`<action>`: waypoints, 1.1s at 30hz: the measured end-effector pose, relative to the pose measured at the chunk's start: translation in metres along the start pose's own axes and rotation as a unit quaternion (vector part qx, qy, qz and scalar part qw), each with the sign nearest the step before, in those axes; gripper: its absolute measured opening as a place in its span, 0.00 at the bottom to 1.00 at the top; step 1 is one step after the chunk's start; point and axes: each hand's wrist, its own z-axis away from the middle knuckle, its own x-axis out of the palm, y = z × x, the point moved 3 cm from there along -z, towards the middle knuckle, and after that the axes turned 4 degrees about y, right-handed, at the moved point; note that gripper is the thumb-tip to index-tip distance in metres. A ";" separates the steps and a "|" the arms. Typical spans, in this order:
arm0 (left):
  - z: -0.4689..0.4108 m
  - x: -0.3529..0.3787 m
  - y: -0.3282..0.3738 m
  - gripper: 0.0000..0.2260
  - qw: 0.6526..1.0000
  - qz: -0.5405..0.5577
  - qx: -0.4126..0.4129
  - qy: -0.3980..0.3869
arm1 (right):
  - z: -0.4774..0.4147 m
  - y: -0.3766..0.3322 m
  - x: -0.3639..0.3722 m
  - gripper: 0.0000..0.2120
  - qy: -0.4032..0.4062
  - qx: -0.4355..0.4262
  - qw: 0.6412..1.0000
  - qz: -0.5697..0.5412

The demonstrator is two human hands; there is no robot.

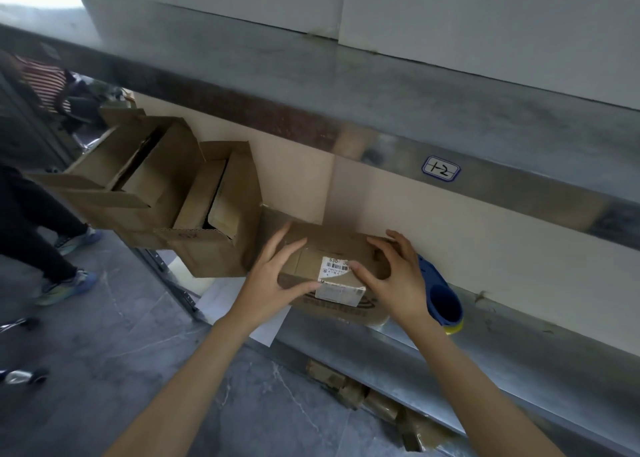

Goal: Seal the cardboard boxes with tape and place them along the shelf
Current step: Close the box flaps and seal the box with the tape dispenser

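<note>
Hard to read on the white label [337, 269] of the small cardboard box [322, 245]: only "530-" above a barcode, the rest blurred and partly under the right thumb. Dark printing on the box's front face, too smeared to read. Half hidden behind the right wrist, a blue tape dispenser [445, 301] with yellow at its near end, lying on the metal shelf [519, 349] just beside the box. Cut off at the left edge, a standing person [31, 214], shown only as dark trousers, shoes and a striped top. Blurred brown lumps [363, 397] on the lower shelf, impossible to identify. Handwritten on a blue-bordered tag [441, 169] on the upper shelf edge: "1-2".

Small box resting on the shelf near its front edge, flaps down. Left hand [273, 276] flat on its left end, fingers spread and straight, thumb along the front edge. Right hand [393, 276] arched over the right end, fingers bent, tips pressing the top, wrapped round nothing. Further left, a large open box [131, 193] and a narrower open box [221, 249], flaps up, the narrower one just beside the small box.
</note>
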 end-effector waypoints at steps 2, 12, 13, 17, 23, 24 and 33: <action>0.004 -0.003 0.002 0.36 1.000 -0.009 0.016 -0.012 | -0.001 0.002 0.001 0.25 -0.008 -0.003 1.000 -0.010; -0.007 0.005 0.015 0.36 0.974 -0.206 0.079 -0.047 | -0.004 0.001 0.006 0.27 -0.054 -0.091 0.993 0.049; -0.007 0.005 0.014 0.36 0.973 -0.211 0.082 -0.050 | -0.004 0.001 0.006 0.28 -0.061 -0.102 0.992 0.052; -0.006 0.006 0.012 0.34 0.968 -0.221 0.109 -0.058 | -0.005 0.003 0.008 0.27 -0.090 -0.127 0.986 0.063; -0.005 0.007 0.011 0.33 0.993 -0.101 0.062 -0.024 | -0.005 0.004 0.005 0.31 -0.107 -0.126 0.984 0.065; -0.004 0.009 0.009 0.35 0.995 -0.083 0.048 -0.012 | -0.005 0.005 0.005 0.32 -0.106 -0.128 0.984 0.066; -0.001 0.009 -0.008 0.39 0.998 0.003 -0.063 -0.021 | 0.018 0.017 -0.008 0.35 -0.010 -0.055 0.998 -0.025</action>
